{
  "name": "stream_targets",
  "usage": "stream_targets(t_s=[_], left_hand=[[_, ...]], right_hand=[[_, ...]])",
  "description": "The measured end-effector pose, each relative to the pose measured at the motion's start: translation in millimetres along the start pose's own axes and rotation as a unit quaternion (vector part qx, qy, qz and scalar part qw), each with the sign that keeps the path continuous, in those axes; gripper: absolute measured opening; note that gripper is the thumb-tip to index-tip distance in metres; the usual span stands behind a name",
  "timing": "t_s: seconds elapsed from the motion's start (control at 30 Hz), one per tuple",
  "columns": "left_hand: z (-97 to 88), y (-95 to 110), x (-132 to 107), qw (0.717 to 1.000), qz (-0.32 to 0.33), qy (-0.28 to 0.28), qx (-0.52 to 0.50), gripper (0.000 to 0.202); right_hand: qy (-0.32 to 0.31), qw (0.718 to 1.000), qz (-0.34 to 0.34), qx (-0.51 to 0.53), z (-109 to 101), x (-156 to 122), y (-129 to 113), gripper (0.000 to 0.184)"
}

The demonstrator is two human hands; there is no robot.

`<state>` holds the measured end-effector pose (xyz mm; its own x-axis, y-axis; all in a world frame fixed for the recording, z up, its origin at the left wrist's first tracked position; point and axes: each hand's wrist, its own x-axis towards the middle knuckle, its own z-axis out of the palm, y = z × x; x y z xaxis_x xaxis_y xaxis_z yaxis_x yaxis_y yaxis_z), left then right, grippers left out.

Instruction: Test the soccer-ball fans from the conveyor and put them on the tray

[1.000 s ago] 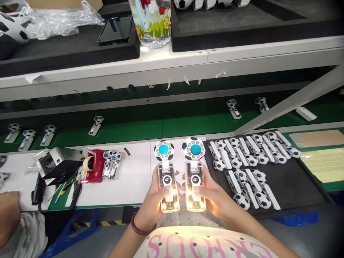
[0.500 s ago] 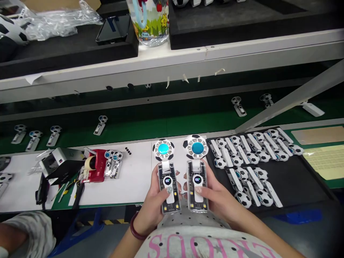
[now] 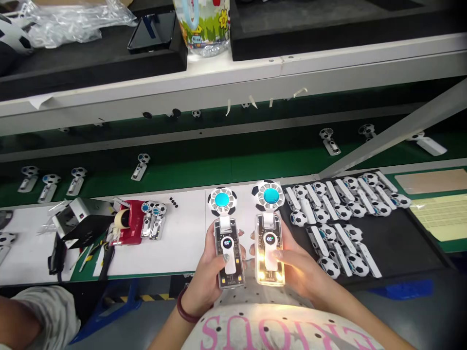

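My left hand (image 3: 208,273) is wrapped round the clear handle of a handheld fan (image 3: 222,200) with a football-patterned head, its thumb on the white strip. A matching handheld fan (image 3: 270,196) stands upright beside it in my right hand (image 3: 299,267), whose thumb also rests on the white strip. Both small round displays read 100. Warm lights glow at the lower end of the right fan's handle; the left one's lamps are unlit. Both heads have blue centres. Fingers behind the handles are partly hidden.
A black tray (image 3: 404,243) on the right holds rows of similar fans. Left of me are a red tape dispenser (image 3: 135,223), two fans (image 3: 157,226) and a black-and-white box (image 3: 85,218). More fans lie on the green belt (image 3: 204,170) behind. A co-worker's sleeve (image 3: 47,316) shows lower left.
Lamps in the right fan's handle have come on, throwing warm light on my right hand and shirt. Both hands keep their grips, and the view has shifted slightly.
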<state>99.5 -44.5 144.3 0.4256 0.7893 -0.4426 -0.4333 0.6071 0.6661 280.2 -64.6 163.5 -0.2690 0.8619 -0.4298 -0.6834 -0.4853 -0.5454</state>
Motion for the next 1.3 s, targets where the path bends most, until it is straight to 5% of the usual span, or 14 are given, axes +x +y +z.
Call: stream_targets(t_s=[0.57, 1.0, 1.3], left_hand=[[9.7, 7, -1, 0.998, 0.005, -0.038, -0.044, 0.058], [13.8, 7, -1, 0.998, 0.008, -0.03, -0.059, 0.057], [12.6, 5, 0, 0.998, -0.001, -0.02, -0.064, 0.05]], right_hand=[[-0.028, 0.999, 0.005, 0.027, -4, 1, 3, 0.072], [0.034, 0.999, 0.015, 0.003, -7, 1, 8, 0.072], [-0.012, 1.0, 0.028, 0.006, -2, 0, 3, 0.081]])
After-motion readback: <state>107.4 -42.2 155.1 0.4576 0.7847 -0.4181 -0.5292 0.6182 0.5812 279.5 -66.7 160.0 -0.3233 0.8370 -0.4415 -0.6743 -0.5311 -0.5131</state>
